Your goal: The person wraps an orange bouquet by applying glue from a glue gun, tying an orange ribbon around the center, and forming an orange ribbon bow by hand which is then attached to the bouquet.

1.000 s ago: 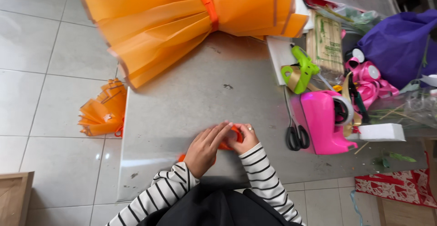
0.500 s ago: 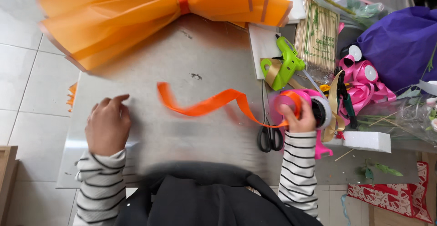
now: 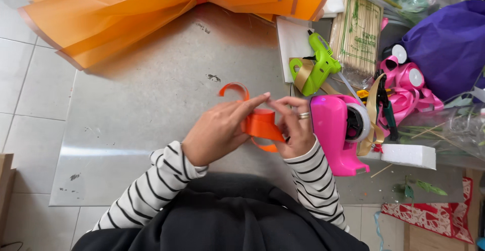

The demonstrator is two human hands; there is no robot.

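Both hands meet over the grey metal table (image 3: 151, 109), holding a strip of orange ribbon (image 3: 260, 122) folded between them. My left hand (image 3: 220, 130) pinches the ribbon from the left with its fingers stretched toward the right hand. My right hand (image 3: 295, 130), with a ring on one finger, grips the fold from the right. One free curl of the ribbon arcs up above my left fingers. Striped sleeves cover both wrists.
A pink tape dispenser (image 3: 336, 132) stands just right of my right hand. A green glue gun (image 3: 316, 64), a pack of wooden skewers (image 3: 358, 34), pink ribbon spools (image 3: 406, 82), a purple wrap (image 3: 449, 44) and a white foam block (image 3: 409, 156) crowd the right. A big orange paper bow (image 3: 151, 8) lies at the far edge.
My hands were apart with the ribbon stretched from the dispenser; now they have come together at the table's middle and the ribbon is folded between them.
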